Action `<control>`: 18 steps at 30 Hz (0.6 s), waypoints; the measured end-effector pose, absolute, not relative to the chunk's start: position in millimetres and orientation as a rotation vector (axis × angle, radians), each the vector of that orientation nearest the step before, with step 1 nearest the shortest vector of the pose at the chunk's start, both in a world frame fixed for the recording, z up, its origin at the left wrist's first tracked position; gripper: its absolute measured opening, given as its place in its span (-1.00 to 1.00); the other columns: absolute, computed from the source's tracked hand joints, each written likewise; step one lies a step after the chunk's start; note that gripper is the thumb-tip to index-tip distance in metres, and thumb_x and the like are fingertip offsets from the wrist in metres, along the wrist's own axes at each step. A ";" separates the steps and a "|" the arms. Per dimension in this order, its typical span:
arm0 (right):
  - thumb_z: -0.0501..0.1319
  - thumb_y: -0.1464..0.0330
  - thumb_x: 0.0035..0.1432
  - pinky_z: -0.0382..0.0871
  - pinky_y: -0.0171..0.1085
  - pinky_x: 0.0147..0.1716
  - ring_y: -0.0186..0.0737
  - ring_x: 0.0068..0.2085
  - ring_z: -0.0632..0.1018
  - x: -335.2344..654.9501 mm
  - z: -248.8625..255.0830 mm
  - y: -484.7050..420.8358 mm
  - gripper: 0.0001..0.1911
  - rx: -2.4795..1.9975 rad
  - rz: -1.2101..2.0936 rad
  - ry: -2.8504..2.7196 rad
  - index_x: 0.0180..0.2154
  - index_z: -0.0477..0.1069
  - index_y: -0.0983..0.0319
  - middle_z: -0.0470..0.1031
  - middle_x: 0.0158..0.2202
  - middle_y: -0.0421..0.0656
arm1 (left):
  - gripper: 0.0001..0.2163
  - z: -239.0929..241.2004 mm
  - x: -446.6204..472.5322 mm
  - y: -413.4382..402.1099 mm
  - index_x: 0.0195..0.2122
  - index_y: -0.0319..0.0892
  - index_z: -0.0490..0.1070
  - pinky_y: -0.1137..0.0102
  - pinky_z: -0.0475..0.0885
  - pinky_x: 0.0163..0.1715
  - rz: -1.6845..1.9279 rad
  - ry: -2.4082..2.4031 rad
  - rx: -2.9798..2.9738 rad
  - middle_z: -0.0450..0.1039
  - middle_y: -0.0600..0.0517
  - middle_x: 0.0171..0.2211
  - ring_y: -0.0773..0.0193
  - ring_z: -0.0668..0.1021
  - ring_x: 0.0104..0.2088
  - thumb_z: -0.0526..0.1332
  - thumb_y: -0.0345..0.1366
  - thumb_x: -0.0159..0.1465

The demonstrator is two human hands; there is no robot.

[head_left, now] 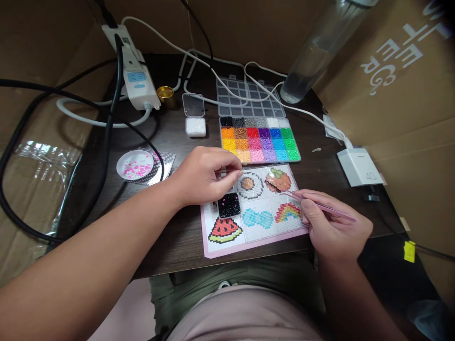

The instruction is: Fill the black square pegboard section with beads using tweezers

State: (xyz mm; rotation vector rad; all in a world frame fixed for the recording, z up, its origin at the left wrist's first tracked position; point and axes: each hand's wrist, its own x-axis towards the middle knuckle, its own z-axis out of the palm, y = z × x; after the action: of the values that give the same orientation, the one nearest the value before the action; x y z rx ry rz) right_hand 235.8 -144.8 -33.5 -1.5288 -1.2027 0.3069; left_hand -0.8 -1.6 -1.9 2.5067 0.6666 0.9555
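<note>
Pink tweezers [325, 206] are in my right hand [336, 227], their tips over the lower edge of the persimmon pattern [278, 181], where dark beads lie in a slanted row. Curled with thumb and fingers together, my left hand [208, 175] is just above a small clear box [229, 205] of black beads with a few pink ones. What its fingertips hold is hidden; the box's lid is partly behind them. Under both is a clear pegboard [258, 234] over a pattern sheet [218, 247] showing an egg, a bow, a rainbow and a watermelon slice.
Behind the sheet stands an open bead case [261, 142] with many colours. A small box of white beads [195, 127], a white dish [135, 165], a gold cup [165, 96], a power strip [133, 71], a charger [359, 166], a bottle [316, 52] and loose cables surround it.
</note>
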 end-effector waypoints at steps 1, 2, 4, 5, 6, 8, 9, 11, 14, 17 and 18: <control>0.37 0.41 0.15 0.63 -0.15 -0.24 -0.17 -0.30 0.68 235.7 -33.4 -144.9 -0.90 -1.528 0.304 -1.205 -0.28 0.65 0.12 0.68 -0.27 -0.15 | -0.91 -1.9 -0.8 -1.5 -0.43 -0.26 0.53 0.53 0.21 -0.56 0.957 0.666 2.506 0.44 0.12 -0.57 0.52 0.34 -0.60 0.26 -0.44 0.20; 0.37 0.41 0.15 0.63 -0.14 -0.23 -0.16 -0.29 0.68 235.7 -33.3 -145.0 -0.90 -1.528 0.303 -1.208 -0.28 0.65 0.12 0.68 -0.27 -0.15 | -0.91 -2.0 -0.7 -1.4 -0.43 -0.26 0.53 0.53 0.21 -0.56 0.957 0.666 2.506 0.44 0.12 -0.57 0.52 0.34 -0.60 0.25 -0.44 0.20; 0.37 0.42 0.15 0.63 -0.13 -0.21 -0.15 -0.28 0.68 235.6 -33.1 -144.9 -0.90 -1.520 0.308 -1.209 -0.28 0.65 0.12 0.68 -0.27 -0.15 | -0.91 -2.0 -0.6 -1.4 -0.43 -0.26 0.53 0.53 0.21 -0.57 0.956 0.672 2.505 0.45 0.12 -0.57 0.52 0.35 -0.60 0.25 -0.44 0.21; 0.37 0.42 0.15 0.63 -0.13 -0.21 -0.15 -0.28 0.68 235.5 -32.9 -144.9 -0.90 -1.515 0.310 -1.207 -0.28 0.65 0.12 0.68 -0.27 -0.15 | -0.91 -2.0 -0.6 -1.4 -0.43 -0.25 0.53 0.53 0.21 -0.57 0.956 0.673 2.504 0.45 0.12 -0.56 0.52 0.35 -0.60 0.25 -0.44 0.21; 0.37 0.41 0.15 0.63 -0.13 -0.20 -0.15 -0.27 0.68 235.4 -32.8 -144.8 -0.90 -1.512 0.312 -1.204 -0.28 0.65 0.12 0.68 -0.27 -0.15 | -0.91 -2.0 -0.6 -1.6 -0.43 -0.25 0.53 0.53 0.21 -0.57 0.955 0.674 2.504 0.45 0.13 -0.56 0.52 0.34 -0.60 0.25 -0.44 0.21; 0.37 0.41 0.15 0.64 -0.13 -0.21 -0.15 -0.27 0.68 235.2 -32.5 -144.5 -0.90 -1.509 0.319 -1.200 -0.28 0.65 0.11 0.68 -0.27 -0.15 | -0.91 -1.8 -0.7 -1.9 -0.43 -0.25 0.53 0.53 0.21 -0.57 0.954 0.677 2.505 0.45 0.13 -0.56 0.52 0.34 -0.60 0.25 -0.44 0.21; 0.37 0.41 0.15 0.64 -0.14 -0.22 -0.15 -0.27 0.68 235.0 -32.3 -144.4 -0.90 -1.510 0.320 -1.199 -0.28 0.65 0.11 0.68 -0.27 -0.15 | -0.91 -1.7 -0.7 -2.1 -0.43 -0.25 0.53 0.53 0.21 -0.57 0.954 0.677 2.507 0.45 0.13 -0.57 0.52 0.35 -0.60 0.25 -0.43 0.21; 0.37 0.41 0.15 0.64 -0.15 -0.25 -0.16 -0.28 0.68 234.6 -32.0 -144.2 -0.90 -1.516 0.321 -1.200 -0.28 0.65 0.11 0.68 -0.28 -0.15 | -0.90 -1.4 -0.6 -2.4 -0.43 -0.24 0.53 0.53 0.22 -0.57 0.948 0.683 2.510 0.45 0.13 -0.57 0.51 0.35 -0.60 0.25 -0.43 0.21; 0.37 0.39 0.16 0.64 -0.17 -0.31 -0.16 -0.31 0.68 234.2 -32.1 -144.1 -0.91 -1.530 0.324 -1.181 -0.27 0.65 0.13 0.67 -0.27 -0.13 | -0.90 -1.1 -0.3 -2.4 -0.42 -0.24 0.53 0.53 0.22 -0.57 0.940 0.691 2.508 0.45 0.13 -0.56 0.51 0.35 -0.60 0.24 -0.42 0.22; 0.37 0.37 0.16 0.64 -0.18 -0.36 -0.17 -0.33 0.67 234.4 -33.2 -143.9 -0.91 -1.541 0.337 -1.147 -0.26 0.65 0.15 0.67 -0.27 -0.10 | -0.90 -0.8 -0.1 -2.1 -0.42 -0.24 0.53 0.52 0.21 -0.57 0.934 0.696 2.502 0.46 0.12 -0.56 0.50 0.35 -0.60 0.24 -0.42 0.22; 0.37 0.37 0.15 0.63 -0.19 -0.38 -0.17 -0.34 0.67 234.6 -33.8 -143.9 -0.91 -1.542 0.339 -1.141 -0.26 0.65 0.16 0.67 -0.26 -0.10 | -0.90 -0.7 -0.2 -2.0 -0.42 -0.23 0.53 0.52 0.21 -0.57 0.931 0.697 2.504 0.46 0.12 -0.56 0.50 0.35 -0.60 0.24 -0.42 0.22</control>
State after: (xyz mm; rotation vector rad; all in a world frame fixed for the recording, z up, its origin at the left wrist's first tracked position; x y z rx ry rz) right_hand 234.6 -143.9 -33.8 -1.5416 -1.1412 0.3389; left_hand -0.2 -2.0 -0.7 2.5044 0.6974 0.9314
